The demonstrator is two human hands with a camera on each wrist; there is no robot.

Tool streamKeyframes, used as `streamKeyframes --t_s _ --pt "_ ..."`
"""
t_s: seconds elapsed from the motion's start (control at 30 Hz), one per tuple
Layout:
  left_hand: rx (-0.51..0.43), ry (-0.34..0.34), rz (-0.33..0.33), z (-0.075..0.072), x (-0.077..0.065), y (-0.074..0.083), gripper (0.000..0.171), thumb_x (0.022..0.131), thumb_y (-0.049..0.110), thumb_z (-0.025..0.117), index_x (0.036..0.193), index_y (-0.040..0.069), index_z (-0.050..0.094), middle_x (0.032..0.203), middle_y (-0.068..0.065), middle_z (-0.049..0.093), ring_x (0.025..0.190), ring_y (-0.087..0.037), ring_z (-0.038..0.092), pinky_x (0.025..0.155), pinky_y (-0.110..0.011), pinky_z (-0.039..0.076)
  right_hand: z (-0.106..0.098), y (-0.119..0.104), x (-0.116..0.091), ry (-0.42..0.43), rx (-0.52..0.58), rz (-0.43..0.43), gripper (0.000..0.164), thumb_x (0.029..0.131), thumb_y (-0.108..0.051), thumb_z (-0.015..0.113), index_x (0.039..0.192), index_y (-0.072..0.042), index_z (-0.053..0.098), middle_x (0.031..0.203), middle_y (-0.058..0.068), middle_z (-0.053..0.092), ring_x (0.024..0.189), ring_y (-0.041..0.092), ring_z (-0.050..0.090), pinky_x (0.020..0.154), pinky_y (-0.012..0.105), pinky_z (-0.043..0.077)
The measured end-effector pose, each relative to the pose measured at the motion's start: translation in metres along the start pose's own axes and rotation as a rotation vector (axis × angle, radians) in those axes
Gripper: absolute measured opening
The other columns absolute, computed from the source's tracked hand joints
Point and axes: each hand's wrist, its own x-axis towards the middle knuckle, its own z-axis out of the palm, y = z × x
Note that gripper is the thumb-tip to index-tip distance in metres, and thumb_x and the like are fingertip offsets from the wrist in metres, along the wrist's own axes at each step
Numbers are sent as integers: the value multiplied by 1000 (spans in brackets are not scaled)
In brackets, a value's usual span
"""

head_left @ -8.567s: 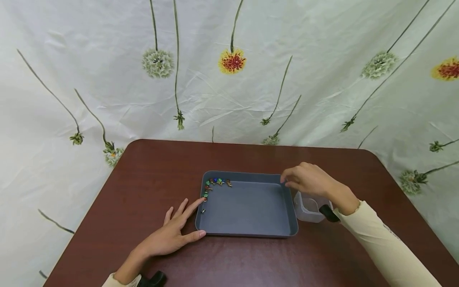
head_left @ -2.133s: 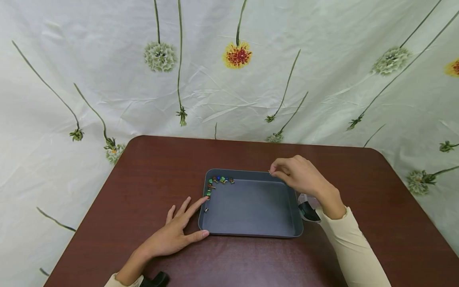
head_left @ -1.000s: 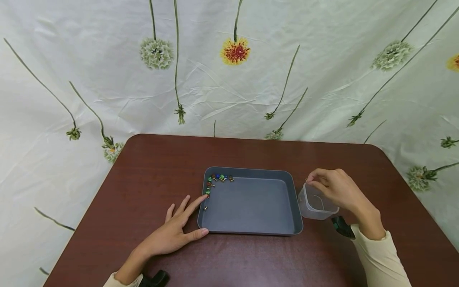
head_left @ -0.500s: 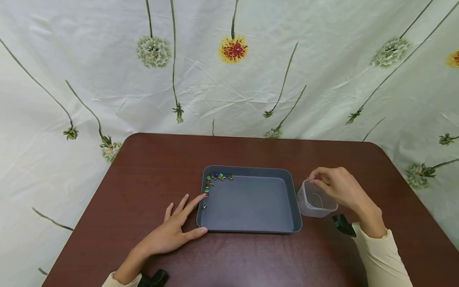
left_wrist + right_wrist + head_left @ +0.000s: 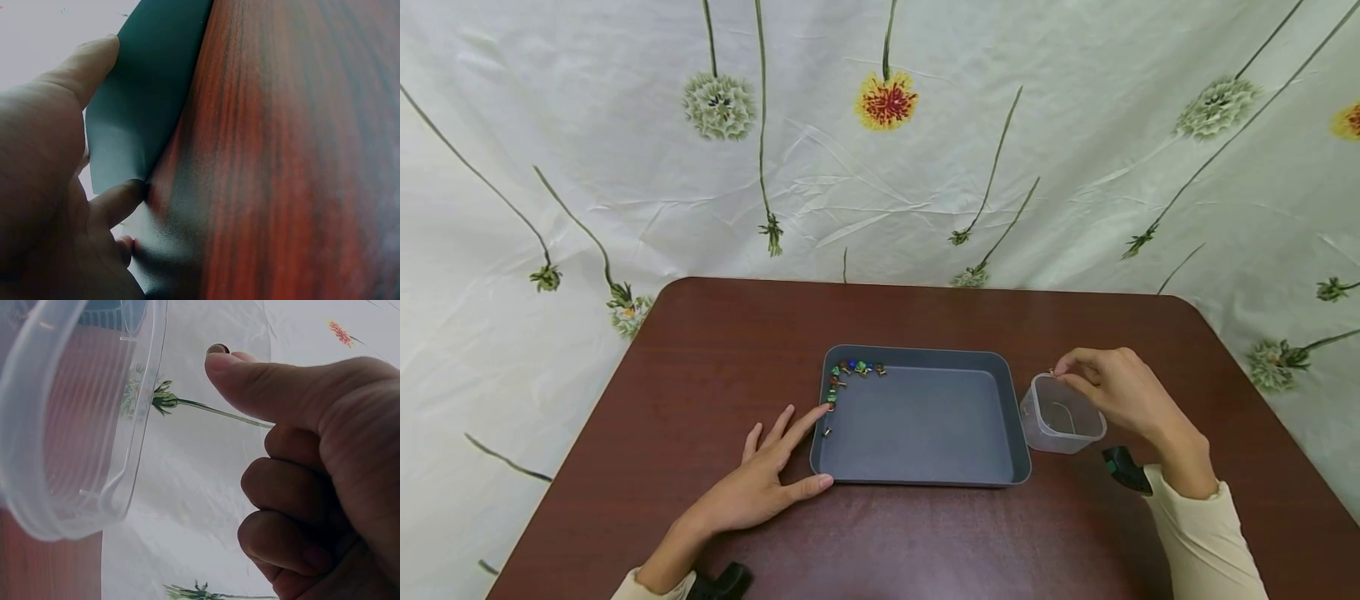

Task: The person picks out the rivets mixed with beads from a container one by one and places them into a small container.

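My left hand (image 5: 756,487) lies spread at the left end of a grey tray (image 5: 925,433). Its index fingertip is at the left rim beside the small pieces, and its thumb touches the front left corner. Along the tray's left and back walls runs a row of small green, brown and blue bead-like pieces (image 5: 862,367) with gold parts. One small metallic piece (image 5: 827,432) lies apart, nearer the front. Over the far rim of a clear plastic container (image 5: 1060,429), my right hand (image 5: 1123,392) pinches a tiny round brown-gold piece (image 5: 218,348) between thumb and index finger; its other fingers are curled.
The container stands against the tray's right side on a dark red-brown wooden table (image 5: 925,542). Behind the table hangs a white cloth (image 5: 820,183) printed with flowers. Each wrist wears a black camera.
My right hand has gone from above the tray's back right side to the container, then slightly further right. The left hand stays at the tray. The row of pieces looks unchanged.
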Motion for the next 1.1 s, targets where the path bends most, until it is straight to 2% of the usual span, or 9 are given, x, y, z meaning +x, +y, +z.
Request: streamKeyframes --t_s 1.1 --pt "-2 -3 -5 1 0 1 82 83 55 62 149 39 16 155 4 23 147 -33 -1 106 -63 -12 -3 0 -4 -15 13 35 12 79 -8 74 85 -18 70 53 -12 23 48 -1 20 47 19 25"
